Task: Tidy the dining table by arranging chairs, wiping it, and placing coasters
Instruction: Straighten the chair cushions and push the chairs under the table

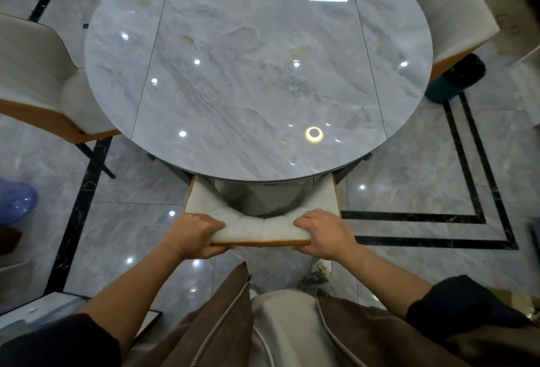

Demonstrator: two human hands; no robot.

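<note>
A round grey marble dining table (257, 74) fills the upper middle of the head view, its glossy top marked with yellowish stains and water rings. Directly in front of me stands a white-cushioned chair with an orange shell (260, 228), its seat partly tucked under the table's near edge. My left hand (194, 235) grips the left end of the chair's backrest top. My right hand (323, 235) grips the right end. No coasters or cloth are in view.
A second white and orange chair (38, 80) stands at the table's left, a third (455, 16) at the far right. A dark teal bin (454, 80) sits on the floor by the right chair. A blue object (16, 203) lies at the left edge.
</note>
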